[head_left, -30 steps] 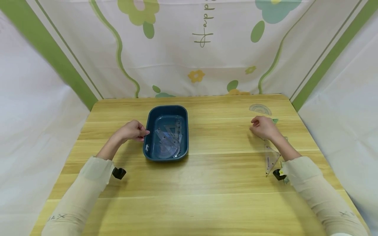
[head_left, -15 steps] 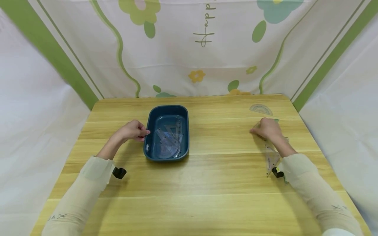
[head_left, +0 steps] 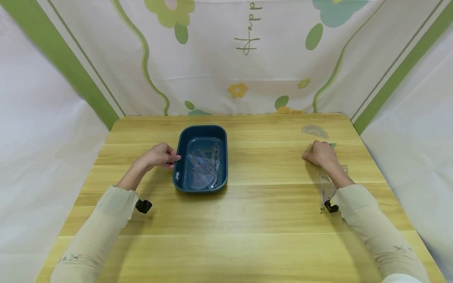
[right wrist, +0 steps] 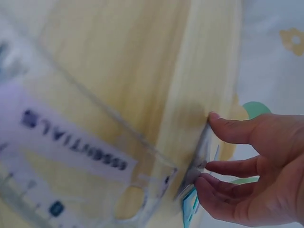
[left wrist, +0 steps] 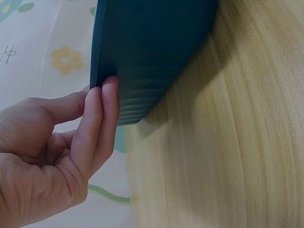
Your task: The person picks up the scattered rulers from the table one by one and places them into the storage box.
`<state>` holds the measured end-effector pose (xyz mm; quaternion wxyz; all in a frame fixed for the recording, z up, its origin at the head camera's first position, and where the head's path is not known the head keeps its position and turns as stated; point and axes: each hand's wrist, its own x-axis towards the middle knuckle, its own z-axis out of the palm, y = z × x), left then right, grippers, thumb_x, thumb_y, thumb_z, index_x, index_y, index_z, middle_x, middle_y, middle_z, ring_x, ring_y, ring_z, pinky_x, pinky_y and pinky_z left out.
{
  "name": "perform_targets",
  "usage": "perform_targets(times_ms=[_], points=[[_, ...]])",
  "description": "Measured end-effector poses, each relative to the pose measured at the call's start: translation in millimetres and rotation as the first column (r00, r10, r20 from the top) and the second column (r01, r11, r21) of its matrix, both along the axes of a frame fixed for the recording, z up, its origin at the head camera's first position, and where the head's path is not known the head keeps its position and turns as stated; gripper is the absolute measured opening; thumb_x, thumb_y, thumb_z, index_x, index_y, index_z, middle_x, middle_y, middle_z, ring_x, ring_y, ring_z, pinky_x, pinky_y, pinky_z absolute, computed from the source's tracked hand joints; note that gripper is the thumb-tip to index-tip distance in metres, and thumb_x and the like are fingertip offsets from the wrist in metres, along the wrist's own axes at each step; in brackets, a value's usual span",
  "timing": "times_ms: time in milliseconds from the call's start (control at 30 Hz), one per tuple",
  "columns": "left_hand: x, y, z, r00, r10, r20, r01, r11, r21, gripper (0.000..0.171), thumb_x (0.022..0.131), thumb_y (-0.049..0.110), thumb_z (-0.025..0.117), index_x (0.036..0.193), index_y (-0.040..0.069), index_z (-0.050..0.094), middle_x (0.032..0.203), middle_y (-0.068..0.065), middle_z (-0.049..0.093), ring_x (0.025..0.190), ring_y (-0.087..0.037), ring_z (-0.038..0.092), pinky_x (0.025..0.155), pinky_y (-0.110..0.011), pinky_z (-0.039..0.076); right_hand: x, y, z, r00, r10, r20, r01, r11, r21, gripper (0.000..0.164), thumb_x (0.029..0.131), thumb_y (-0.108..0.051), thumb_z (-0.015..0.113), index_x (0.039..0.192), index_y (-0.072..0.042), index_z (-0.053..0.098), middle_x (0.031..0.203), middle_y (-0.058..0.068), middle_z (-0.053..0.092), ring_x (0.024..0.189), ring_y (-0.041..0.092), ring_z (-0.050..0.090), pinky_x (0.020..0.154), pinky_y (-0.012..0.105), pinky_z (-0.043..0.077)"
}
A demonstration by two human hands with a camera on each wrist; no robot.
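Note:
My left hand grips the left rim of a deep blue plastic tray, with the thumb on the inner side and fingers against the outer wall. Inside the tray lie clear drawing tools, including a set square, overlapping each other. At the table's right side, my right hand pinches a thin clear plastic piece between thumb and fingers. That piece stands tilted, nearly edge-on in the right wrist view; its exact kind cannot be made out. A clear triangle marked ESSENTIAL is close by.
Beyond the right hand lies a clear protractor. A green-tinted piece sits beside the fingers. More clear pieces are partly hidden under the right forearm. Wooden tabletop separates tray and tools; a printed cloth hangs behind.
The right hand has come down and its fingers have drawn together on the clear piece. The left hand keeps its grip on the tray rim. The head view has shifted slightly.

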<state>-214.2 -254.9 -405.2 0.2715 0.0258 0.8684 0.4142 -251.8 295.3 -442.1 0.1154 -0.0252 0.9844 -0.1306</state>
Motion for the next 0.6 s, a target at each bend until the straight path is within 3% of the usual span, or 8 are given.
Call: perform_targets(times_ms=[67, 133, 233, 367, 600], points=[[-0.1, -0.2, -0.3, 1.0, 0.0, 0.001, 0.0, 1.0, -0.001, 0.03, 0.102, 0.012, 0.056, 0.077, -0.002, 0.06, 0.073, -0.004, 0.057, 0.06, -0.013, 0.056, 0.066, -0.028, 0.058, -1.6, 0.9, 0.4, 1.0, 0.021, 0.018, -0.02, 1.0, -0.023, 0.052, 0.093, -0.029, 0.066, 0.117, 0.017, 0.058, 0.111, 0.037, 0.062, 0.097, 0.051, 0.059, 0.085, 0.06, 0.05], [-0.1, -0.5, -0.9, 1.0, -0.002, 0.004, 0.002, 1.0, -0.004, 0.029, 0.103, 0.012, 0.056, 0.078, -0.003, 0.06, 0.073, -0.004, 0.058, 0.06, -0.013, 0.057, 0.065, -0.027, 0.058, -2.9, 2.2, 0.2, 0.999, 0.025, 0.037, -0.024, 0.999, -0.048, 0.057, 0.092, -0.028, 0.067, 0.121, 0.018, 0.053, 0.115, 0.039, 0.059, 0.102, 0.053, 0.057, 0.088, 0.062, 0.048], [-0.2, -0.5, -1.3, 1.0, -0.011, 0.007, 0.011, 1.0, -0.003, 0.029, 0.103, 0.013, 0.055, 0.08, -0.004, 0.061, 0.071, -0.003, 0.057, 0.06, -0.013, 0.057, 0.065, -0.028, 0.058, -3.9, 4.1, -0.7, 0.998, 0.009, 0.067, -0.005, 0.999, -0.054, 0.047, 0.091, -0.032, 0.07, 0.098, 0.012, 0.056, 0.087, 0.029, 0.06, 0.08, 0.042, 0.057, 0.074, 0.051, 0.05], [-0.7, 0.5, -0.1, 1.0, -0.018, 0.0, 0.018, 1.0, -0.005, 0.03, 0.103, 0.013, 0.056, 0.078, -0.003, 0.061, 0.068, -0.002, 0.055, 0.06, -0.014, 0.056, 0.066, -0.028, 0.058, -5.0, 5.6, -1.7, 0.996, -0.004, 0.087, 0.009, 0.999, -0.051, 0.04, 0.09, -0.031, 0.07, 0.07, -0.006, 0.046, 0.061, 0.004, 0.042, 0.06, 0.022, 0.042, 0.061, 0.036, 0.04], [-1.6, 0.7, -0.9, 1.0, -0.01, 0.004, 0.01, 1.0, -0.004, 0.029, 0.103, 0.012, 0.055, 0.079, -0.004, 0.061, 0.071, -0.002, 0.056, 0.061, -0.014, 0.056, 0.068, -0.029, 0.059, -13.3, 6.6, 2.2, 0.988, 0.004, 0.154, 0.015, 0.993, -0.12, 0.041, 0.087, -0.025, 0.073, 0.068, -0.011, 0.039, 0.059, -0.003, 0.032, 0.055, 0.015, 0.034, 0.055, 0.03, 0.034]])
